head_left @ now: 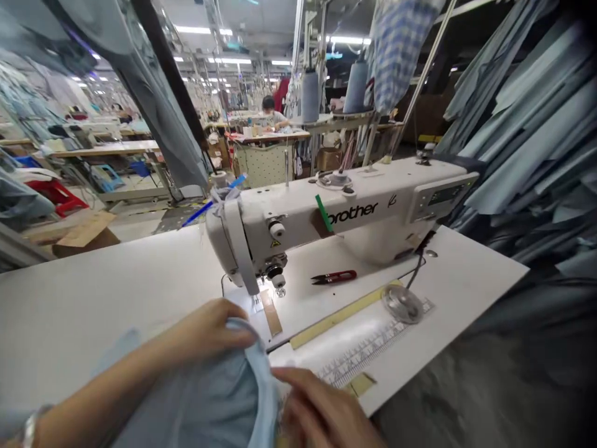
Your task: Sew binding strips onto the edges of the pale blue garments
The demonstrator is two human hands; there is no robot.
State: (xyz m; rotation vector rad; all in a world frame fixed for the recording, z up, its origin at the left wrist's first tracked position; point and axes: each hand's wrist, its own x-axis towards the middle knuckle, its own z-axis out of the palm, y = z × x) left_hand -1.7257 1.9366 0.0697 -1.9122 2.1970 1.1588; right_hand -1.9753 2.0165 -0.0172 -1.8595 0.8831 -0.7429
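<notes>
A light blue garment [214, 398] lies over the front edge of the white table, its banded edge curving up toward the sewing machine [298, 218]. My left hand [219, 333] is closed on that edge, thumb and fingers pinching the cloth just in front of the needle area. Lower and to the right, my right hand [321, 407] touches the outer side of the band with its index finger stretched out. Its other fingers are curled and blurred, and whether they grip cloth does not show.
Red-handled thread snips [334, 277] lie under the machine arm. A yellow strip [345, 314], a ruler scale [364, 358] and a round metal piece [402, 303] are on the tabletop at right. Blue garments [536, 137] hang at right. A person [275, 116] sits far back.
</notes>
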